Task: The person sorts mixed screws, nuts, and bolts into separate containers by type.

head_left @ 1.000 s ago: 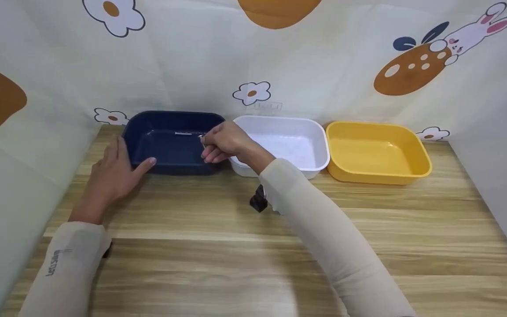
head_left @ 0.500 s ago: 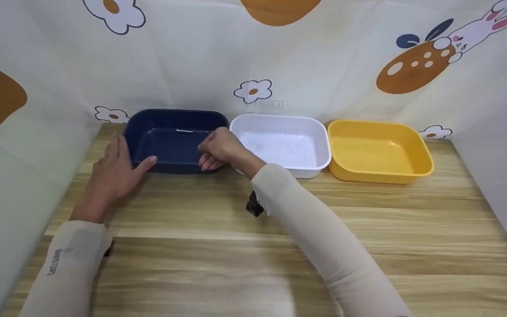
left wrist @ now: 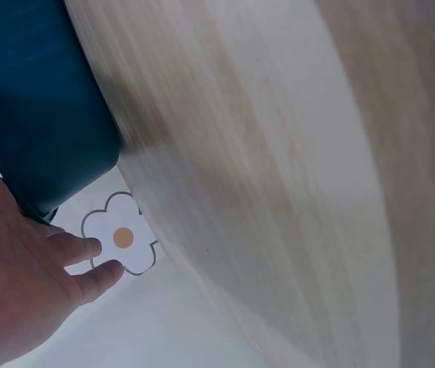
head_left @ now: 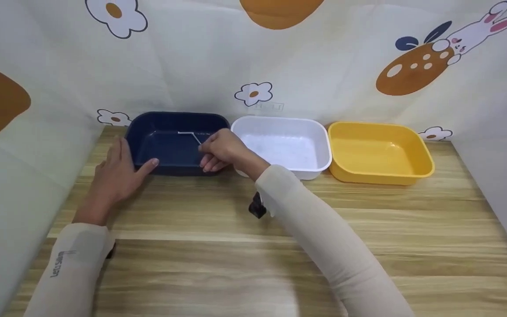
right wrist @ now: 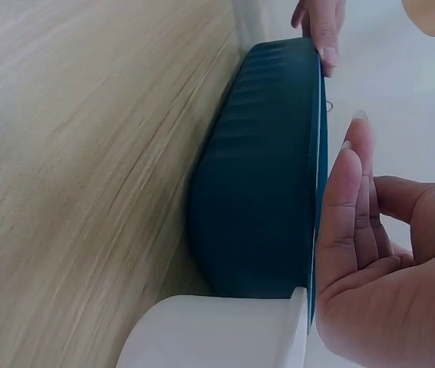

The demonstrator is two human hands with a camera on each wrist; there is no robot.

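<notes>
My right hand (head_left: 222, 150) is over the right end of the dark blue basin (head_left: 176, 170), pinching a thin silvery rod (head_left: 196, 138) between thumb and index finger. The rod slants down to a short silvery piece (head_left: 185, 132) on the basin floor; whether the two are one bent thing I cannot tell. My left hand (head_left: 119, 174) rests on the basin's left end, fingers straight along the outside and thumb at the front rim. In the left wrist view its spread fingers (left wrist: 87, 264) lie beside the basin (left wrist: 44, 100). The right wrist view hides the rod behind the hand (right wrist: 386, 253).
A white basin (head_left: 281, 170) stands right beside the blue one, with a yellow basin (head_left: 374, 178) to its right. All three line the back of the wooden table (head_left: 200, 273), before a patterned cloth wall (head_left: 183, 66). A dark block-like object (head_left: 257, 207) is by the right cuff.
My right hand has dropped slightly toward the front of the blue basin, and the slanting rod now shows beyond its fingertips. My left hand stays on the basin's left end.
</notes>
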